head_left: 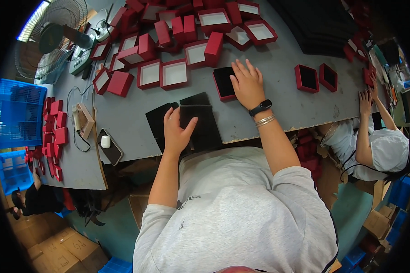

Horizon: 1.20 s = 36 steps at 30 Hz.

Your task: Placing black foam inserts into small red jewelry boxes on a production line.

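My right hand (249,84) lies with fingers stretched over a black insert (222,81) in a small red box (227,98). That wrist wears a dark band and silver bangles. My left hand (177,132) rests on flat black pieces (202,125) at the table's near edge, its thumb held apart from the fingers. Another black piece (156,122) lies beneath and to the left of this hand. Farther right stand two red boxes, one (307,88) beside the other (329,85), both with black inside. Neither hand visibly grips anything.
Many red boxes with white insides (174,84) crowd the far side. Black sheets (321,32) are stacked at the far right. Leftward are a phone (115,152) with a white case (105,142), a fan (50,38) and blue crates (18,82). A co-worker (382,150) sits at right.
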Tool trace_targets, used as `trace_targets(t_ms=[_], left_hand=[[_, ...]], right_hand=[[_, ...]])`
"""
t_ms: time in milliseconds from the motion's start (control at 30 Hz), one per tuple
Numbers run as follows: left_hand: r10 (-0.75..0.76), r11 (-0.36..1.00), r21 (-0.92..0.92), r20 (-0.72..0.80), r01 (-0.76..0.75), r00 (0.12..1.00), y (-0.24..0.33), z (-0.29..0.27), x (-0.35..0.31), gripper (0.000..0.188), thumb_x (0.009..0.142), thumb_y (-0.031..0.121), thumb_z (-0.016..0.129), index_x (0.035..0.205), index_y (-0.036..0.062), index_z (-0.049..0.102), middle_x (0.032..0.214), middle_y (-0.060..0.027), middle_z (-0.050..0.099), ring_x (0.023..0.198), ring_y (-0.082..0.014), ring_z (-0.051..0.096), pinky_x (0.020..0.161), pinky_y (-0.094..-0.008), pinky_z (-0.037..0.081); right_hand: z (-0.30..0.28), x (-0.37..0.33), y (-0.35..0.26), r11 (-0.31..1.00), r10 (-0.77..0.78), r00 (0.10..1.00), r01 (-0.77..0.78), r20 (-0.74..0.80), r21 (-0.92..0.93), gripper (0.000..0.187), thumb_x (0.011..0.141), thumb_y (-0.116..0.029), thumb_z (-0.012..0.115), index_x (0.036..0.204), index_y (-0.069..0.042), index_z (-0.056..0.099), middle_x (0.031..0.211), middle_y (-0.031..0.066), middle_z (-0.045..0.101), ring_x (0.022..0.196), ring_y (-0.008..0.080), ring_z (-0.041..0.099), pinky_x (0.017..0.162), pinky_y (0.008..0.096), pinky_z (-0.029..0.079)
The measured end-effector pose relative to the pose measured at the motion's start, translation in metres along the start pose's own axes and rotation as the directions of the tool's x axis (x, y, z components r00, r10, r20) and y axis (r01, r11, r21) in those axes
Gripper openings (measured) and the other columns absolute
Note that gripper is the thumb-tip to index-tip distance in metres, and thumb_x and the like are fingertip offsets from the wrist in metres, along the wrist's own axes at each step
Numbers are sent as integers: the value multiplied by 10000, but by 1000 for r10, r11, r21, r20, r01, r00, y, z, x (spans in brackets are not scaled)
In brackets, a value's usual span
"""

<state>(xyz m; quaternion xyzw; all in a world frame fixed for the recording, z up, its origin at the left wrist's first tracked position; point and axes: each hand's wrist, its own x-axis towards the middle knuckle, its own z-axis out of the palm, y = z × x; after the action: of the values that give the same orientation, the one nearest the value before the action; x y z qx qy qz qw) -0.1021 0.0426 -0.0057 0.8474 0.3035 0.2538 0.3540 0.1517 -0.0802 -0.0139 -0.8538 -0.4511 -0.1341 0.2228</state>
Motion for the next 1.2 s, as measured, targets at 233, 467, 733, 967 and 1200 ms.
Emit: trace_targets(t_ms=[233,467,733,967,1200], left_hand=[[24,999,39,33,-25,999,8,-4,3,612,853,334,758,1315,-24,577,1222,-188,657,1279,-387,496,1120,-465,344],[201,970,146,-21,-196,979,13,0,10,586,871,234,730,1391,44,539,1354,-161,588,1254,-353,535,1091,-457,373],[222,948,233,6,-217,975,16,0,9,473,878,205,717,1326,91,617,1375,-132,575,1256,-344,537,1084,-453,381],[210,953,220,5,-206,978,17,0,9,454,882,183,706,1316,85,619,1372,-131,575,1255,-347,536,1083,-451,383],[140,990,23,-62,-139,988,9,-1,7,354,888,36,620,1241,61,643,1348,-127,572,1235,-343,547,1046,-421,420]], right_hand=[[-45,-53,-22,963,-252,950,227,184,144,771,911,-545,634,1488,-64,455,1572,109,412,1494,295,298,1203,504,221],[-52,-78,-31,935,-334,925,302,179,188,894,817,-632,671,1486,-76,464,1564,111,422,1467,267,354,1215,469,215],[-54,-82,-29,912,-407,895,388,182,132,782,854,-585,657,1436,-83,516,1542,87,462,1429,220,415,1206,476,222],[-53,-81,-28,904,-426,871,418,243,85,748,863,-551,667,1440,-101,514,1528,76,477,1411,199,440,1210,490,232],[-68,-70,-46,873,-486,821,468,298,134,677,834,-406,758,1395,-90,549,1498,89,505,1399,208,455,1192,469,298]])
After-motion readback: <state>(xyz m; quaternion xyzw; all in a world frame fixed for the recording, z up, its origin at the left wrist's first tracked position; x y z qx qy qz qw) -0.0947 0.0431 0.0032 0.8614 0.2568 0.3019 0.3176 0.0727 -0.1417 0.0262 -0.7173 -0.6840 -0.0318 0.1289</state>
